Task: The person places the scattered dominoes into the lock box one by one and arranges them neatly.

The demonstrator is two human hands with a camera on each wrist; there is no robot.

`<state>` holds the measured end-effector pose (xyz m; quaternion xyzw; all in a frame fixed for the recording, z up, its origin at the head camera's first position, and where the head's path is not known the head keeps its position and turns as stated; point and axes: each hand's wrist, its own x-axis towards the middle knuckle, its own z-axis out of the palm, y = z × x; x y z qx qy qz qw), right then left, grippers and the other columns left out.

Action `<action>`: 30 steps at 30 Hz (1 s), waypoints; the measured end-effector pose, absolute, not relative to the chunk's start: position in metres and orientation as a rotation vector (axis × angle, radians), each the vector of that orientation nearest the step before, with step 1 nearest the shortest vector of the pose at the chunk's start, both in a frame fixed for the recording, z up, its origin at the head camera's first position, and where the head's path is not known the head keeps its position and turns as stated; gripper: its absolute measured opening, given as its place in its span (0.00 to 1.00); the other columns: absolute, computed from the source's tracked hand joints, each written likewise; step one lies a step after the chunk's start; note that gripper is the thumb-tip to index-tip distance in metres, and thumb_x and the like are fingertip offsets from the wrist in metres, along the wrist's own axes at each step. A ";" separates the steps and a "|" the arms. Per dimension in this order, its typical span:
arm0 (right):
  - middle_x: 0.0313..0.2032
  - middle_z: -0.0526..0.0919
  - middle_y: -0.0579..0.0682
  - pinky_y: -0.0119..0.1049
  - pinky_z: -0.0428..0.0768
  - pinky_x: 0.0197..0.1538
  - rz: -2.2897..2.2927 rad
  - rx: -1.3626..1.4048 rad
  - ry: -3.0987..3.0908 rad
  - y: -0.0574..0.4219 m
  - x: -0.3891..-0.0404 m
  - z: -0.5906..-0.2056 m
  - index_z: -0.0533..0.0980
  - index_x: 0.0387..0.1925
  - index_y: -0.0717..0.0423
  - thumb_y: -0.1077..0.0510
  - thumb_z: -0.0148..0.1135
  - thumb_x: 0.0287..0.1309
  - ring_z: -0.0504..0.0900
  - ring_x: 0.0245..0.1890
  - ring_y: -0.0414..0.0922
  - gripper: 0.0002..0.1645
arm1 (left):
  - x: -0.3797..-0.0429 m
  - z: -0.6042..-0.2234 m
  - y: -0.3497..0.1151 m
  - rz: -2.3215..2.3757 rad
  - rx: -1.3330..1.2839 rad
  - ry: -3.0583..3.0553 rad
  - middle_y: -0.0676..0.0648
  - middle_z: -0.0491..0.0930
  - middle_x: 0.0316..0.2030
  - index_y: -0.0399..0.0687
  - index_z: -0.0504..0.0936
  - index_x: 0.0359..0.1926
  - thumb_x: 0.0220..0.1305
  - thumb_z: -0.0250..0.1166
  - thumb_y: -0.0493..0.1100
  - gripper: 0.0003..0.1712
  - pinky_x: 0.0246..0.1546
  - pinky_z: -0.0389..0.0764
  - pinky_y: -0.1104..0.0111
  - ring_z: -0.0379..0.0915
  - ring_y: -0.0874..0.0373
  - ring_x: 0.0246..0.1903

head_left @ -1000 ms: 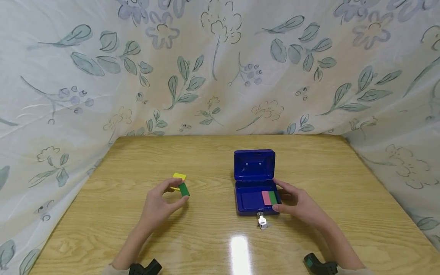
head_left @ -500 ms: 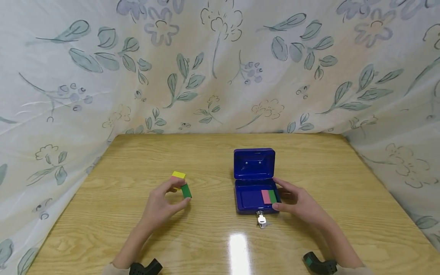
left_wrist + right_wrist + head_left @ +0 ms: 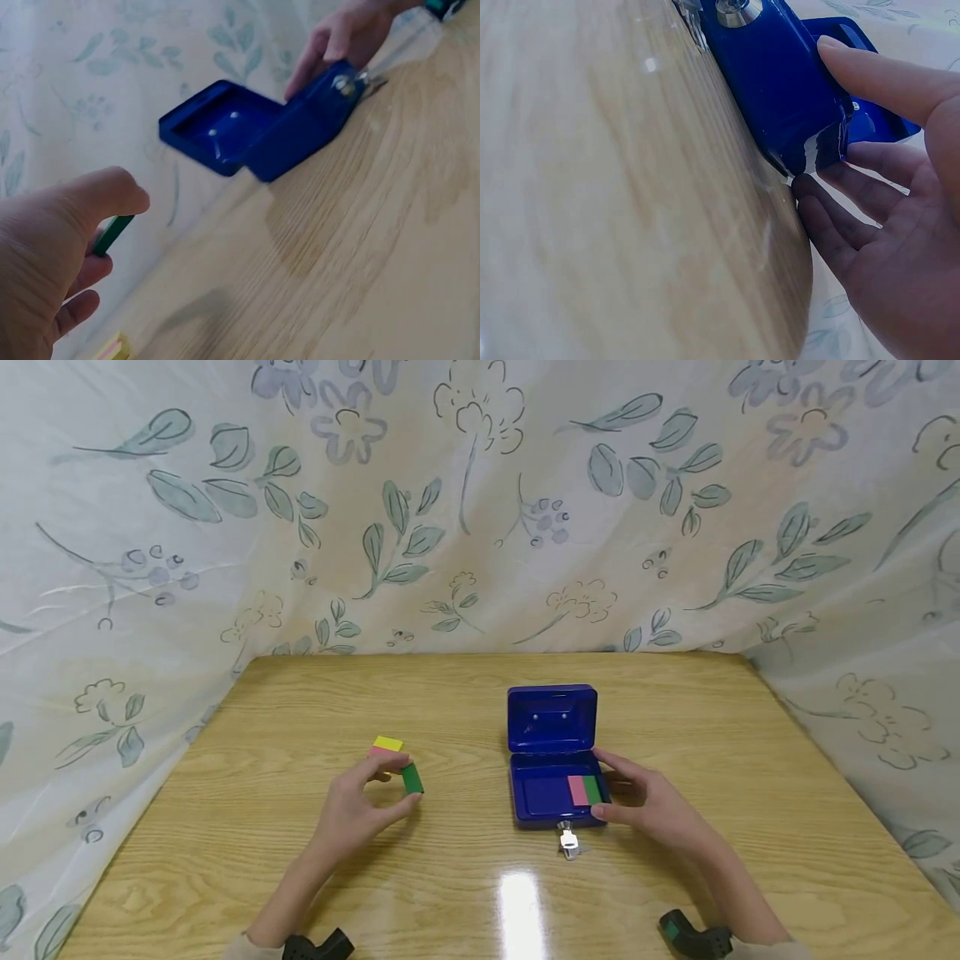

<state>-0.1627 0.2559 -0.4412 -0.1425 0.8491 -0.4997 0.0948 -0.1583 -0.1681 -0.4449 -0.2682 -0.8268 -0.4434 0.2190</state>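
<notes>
Between thumb and fingers, my left hand (image 3: 352, 806) pinches a small green block (image 3: 412, 779), raised above the table in the left wrist view. Just behind that hand lie a yellow block (image 3: 388, 742) and a pink block (image 3: 384, 749), partly covered by its fingers. A blue metal cash box (image 3: 552, 718) stands with its lid up. My right hand (image 3: 651, 806) holds the box's right side, thumb at the front corner and fingers along the side wall. Inside, a pink block (image 3: 577, 791) and a green block (image 3: 592, 790) lie side by side at the right end.
Keys (image 3: 570, 842) hang from the lock at the box's front. The wooden table (image 3: 450, 877) ends at a floral cloth (image 3: 480, 527) behind it. Each wrist wears a black camera mount (image 3: 318, 943).
My left hand has shifted slightly right with the green block, away from the yellow and pink blocks, which now show more. My right hand stays on the cash box.
</notes>
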 end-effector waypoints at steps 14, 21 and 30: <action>0.69 0.63 0.58 0.60 0.66 0.62 -1.472 -0.427 2.519 0.257 -0.165 -0.443 0.60 0.74 0.46 0.47 0.74 0.54 0.68 0.64 0.61 0.50 | -0.159 -0.437 -0.161 -1.162 -0.840 -2.368 0.53 0.83 0.43 0.41 0.82 0.50 0.45 0.81 0.37 0.28 0.41 0.81 0.58 0.78 0.58 0.43; 0.69 0.63 0.58 0.60 0.66 0.63 -1.480 -0.417 2.516 0.258 -0.165 -0.444 0.60 0.74 0.45 0.46 0.74 0.54 0.67 0.64 0.61 0.50 | -0.161 -0.432 -0.164 -1.156 -0.860 -2.406 0.55 0.83 0.45 0.46 0.82 0.51 0.47 0.80 0.40 0.28 0.41 0.80 0.55 0.78 0.60 0.45; 0.70 0.63 0.58 0.61 0.65 0.63 -1.462 -0.404 2.518 0.257 -0.165 -0.444 0.60 0.74 0.43 0.45 0.73 0.54 0.67 0.64 0.61 0.50 | -0.161 -0.427 -0.148 -1.163 -0.913 -2.422 0.55 0.82 0.45 0.47 0.81 0.52 0.48 0.80 0.41 0.28 0.42 0.80 0.55 0.77 0.60 0.46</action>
